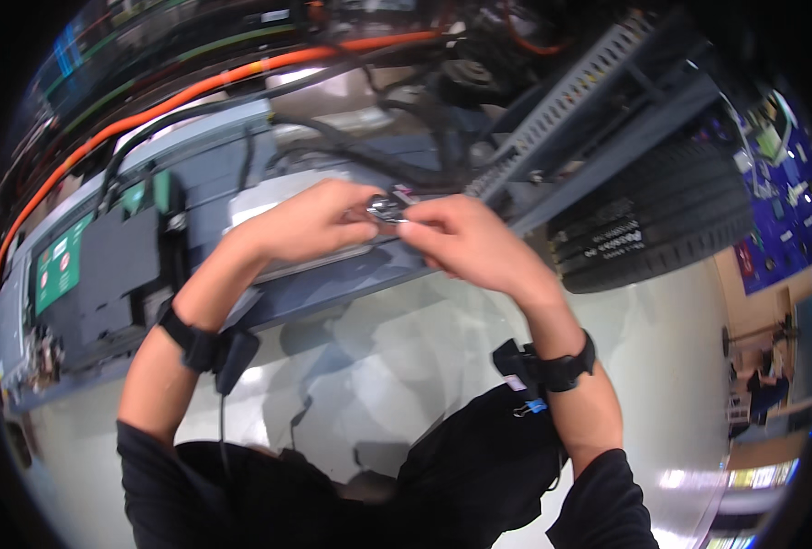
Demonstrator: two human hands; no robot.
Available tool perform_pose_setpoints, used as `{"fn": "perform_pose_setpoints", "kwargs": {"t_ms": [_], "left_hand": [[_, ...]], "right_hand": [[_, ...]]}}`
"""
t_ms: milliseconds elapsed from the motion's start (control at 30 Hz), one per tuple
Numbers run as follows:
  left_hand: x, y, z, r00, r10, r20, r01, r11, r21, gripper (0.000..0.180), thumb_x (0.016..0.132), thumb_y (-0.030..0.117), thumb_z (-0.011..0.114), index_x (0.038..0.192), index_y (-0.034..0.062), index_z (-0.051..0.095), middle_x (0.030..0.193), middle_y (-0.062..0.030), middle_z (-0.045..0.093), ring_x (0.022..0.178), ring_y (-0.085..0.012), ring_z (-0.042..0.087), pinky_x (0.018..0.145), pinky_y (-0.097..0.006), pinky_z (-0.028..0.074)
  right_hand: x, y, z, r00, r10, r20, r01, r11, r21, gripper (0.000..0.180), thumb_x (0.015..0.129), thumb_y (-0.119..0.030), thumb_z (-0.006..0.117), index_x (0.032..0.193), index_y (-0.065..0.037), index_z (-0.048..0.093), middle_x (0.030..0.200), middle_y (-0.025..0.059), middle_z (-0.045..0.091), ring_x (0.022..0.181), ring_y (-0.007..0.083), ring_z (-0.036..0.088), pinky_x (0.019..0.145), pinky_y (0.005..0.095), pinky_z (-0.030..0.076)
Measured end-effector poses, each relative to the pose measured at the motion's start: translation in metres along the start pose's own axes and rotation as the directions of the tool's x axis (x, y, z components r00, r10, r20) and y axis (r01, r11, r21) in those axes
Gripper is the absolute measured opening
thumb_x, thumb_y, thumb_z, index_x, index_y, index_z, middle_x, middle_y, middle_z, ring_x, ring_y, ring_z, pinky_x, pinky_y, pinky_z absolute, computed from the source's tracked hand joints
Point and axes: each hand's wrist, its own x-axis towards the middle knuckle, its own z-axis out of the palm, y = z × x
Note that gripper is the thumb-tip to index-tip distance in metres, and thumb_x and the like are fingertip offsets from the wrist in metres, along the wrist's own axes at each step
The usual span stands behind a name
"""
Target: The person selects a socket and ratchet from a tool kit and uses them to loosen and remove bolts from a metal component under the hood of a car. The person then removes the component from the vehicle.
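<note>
Between both hands, at the middle of the view, is a small shiny metal part [386,209], dark and silver and rounded; blur hides its exact kind. My left hand [319,220] pinches it from the left with thumb and fingers. From the right, my right hand [465,240] closes thumb and forefinger on its other side. Just behind and below the hands lies a silver-white metal box [282,197] on a grey vehicle frame [333,279], partly covered by my left hand and forearm.
An orange cable [204,84] arcs across the back above black hoses [351,156]. At left stands a dark grey unit [118,265] with a green label [64,263]. A slotted metal rail [561,105] slants up at right, near a big black tyre [648,220]. Pale floor [360,366] lies below.
</note>
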Motion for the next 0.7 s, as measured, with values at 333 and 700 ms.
{"fn": "perform_pose_setpoints", "kwargs": {"t_ms": [333, 700], "left_hand": [[-0.002, -0.013, 0.006, 0.988, 0.131, -0.084, -0.130, 0.991, 0.027, 0.024, 0.078, 0.013, 0.072, 0.092, -0.0044, 0.063, 0.079, -0.0174, 0.068, 0.075, -0.0287, 0.066, 0.070, -0.036, 0.051], [-0.003, -0.007, 0.005, 0.997, 0.077, -0.027, -0.075, 0.995, 0.071, 0.019, 0.080, 0.011, 0.071, 0.092, -0.0024, 0.064, 0.070, -0.0145, 0.065, 0.065, -0.0207, 0.061, 0.066, -0.030, 0.050]], "right_hand": [[-0.001, -0.015, -0.001, 0.987, 0.150, 0.054, -0.153, 0.986, 0.065, 0.031, 0.095, -0.026, 0.055, 0.076, -0.001, 0.059, 0.057, -0.0025, 0.050, 0.047, 0.0058, 0.045, 0.044, 0.0235, 0.036], [-0.003, -0.016, -0.003, 0.983, 0.157, 0.092, -0.163, 0.985, 0.057, 0.030, 0.095, -0.026, 0.055, 0.079, -0.002, 0.061, 0.058, -0.0033, 0.050, 0.047, 0.0050, 0.043, 0.044, 0.0229, 0.035]]}}
